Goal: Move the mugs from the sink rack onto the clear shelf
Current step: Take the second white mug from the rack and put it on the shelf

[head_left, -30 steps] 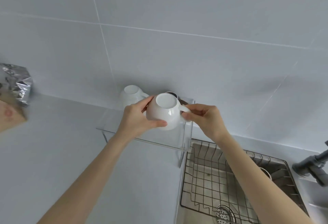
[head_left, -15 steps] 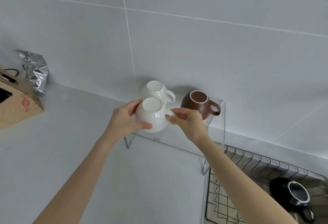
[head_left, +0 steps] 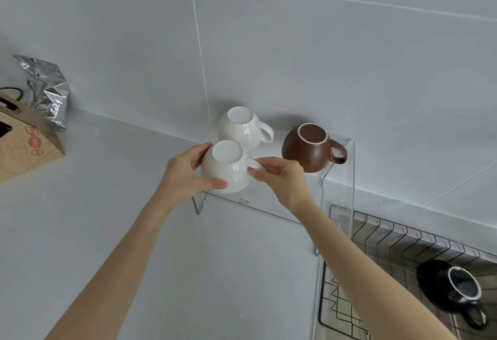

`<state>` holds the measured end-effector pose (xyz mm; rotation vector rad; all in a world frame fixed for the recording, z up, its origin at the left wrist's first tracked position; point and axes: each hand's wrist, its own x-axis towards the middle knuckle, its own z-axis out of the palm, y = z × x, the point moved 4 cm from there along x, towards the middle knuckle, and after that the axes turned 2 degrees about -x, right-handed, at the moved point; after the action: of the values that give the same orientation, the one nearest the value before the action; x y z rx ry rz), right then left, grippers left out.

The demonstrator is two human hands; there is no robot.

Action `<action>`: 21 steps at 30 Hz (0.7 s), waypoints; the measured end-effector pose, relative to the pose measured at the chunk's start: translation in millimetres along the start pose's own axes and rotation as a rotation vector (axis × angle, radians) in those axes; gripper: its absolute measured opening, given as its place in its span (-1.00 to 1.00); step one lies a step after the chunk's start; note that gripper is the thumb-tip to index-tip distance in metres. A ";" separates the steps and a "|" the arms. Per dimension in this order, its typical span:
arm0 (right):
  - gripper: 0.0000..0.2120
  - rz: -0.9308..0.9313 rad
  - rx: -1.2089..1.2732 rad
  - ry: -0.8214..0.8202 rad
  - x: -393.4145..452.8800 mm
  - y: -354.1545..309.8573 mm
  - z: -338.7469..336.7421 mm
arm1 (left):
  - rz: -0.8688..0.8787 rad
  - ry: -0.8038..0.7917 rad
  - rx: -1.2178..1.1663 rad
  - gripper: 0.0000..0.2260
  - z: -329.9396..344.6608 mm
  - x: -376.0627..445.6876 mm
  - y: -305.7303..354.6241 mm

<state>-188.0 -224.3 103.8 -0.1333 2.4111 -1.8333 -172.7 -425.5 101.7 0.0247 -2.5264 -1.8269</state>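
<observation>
An upside-down white mug point(head_left: 228, 168) sits at the front left corner of the clear shelf point(head_left: 271, 205). My left hand point(head_left: 185, 175) wraps its left side and my right hand point(head_left: 282, 178) pinches its handle. Behind it on the shelf stands a second white mug point(head_left: 242, 127), also inverted. A brown mug point(head_left: 309, 148) stands upside down on the shelf's right part. A black mug point(head_left: 451, 290) rests on the wire sink rack point(head_left: 390, 248) at the lower right.
A silver foil bag point(head_left: 45, 89) and a brown paper bag point(head_left: 21, 140) stand on the counter at the far left. The tiled wall runs close behind the shelf. The sink lies right of the shelf.
The view swung left and up, bringing the brown and black mugs into sight. The held white mug has come down onto the shelf's front left corner, in front of the other white mug.
</observation>
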 end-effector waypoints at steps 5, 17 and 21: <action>-0.85 0.005 -0.002 0.007 -0.3 -2.2 2.9 | -0.014 -0.013 -0.001 -0.19 -4.2 2.4 -4.4; -0.81 0.011 0.025 -0.039 -2.7 -3.5 5.4 | -0.064 -0.065 0.058 -0.09 -7.4 1.6 1.4; -0.66 -0.028 -0.080 -0.042 -12.5 -12.0 -15.3 | -0.033 -0.058 0.346 0.02 10.3 -8.9 31.0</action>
<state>-177.7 -211.3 119.8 -0.2105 2.4668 -1.7275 -164.1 -405.7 127.9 0.0196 -2.8654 -1.3955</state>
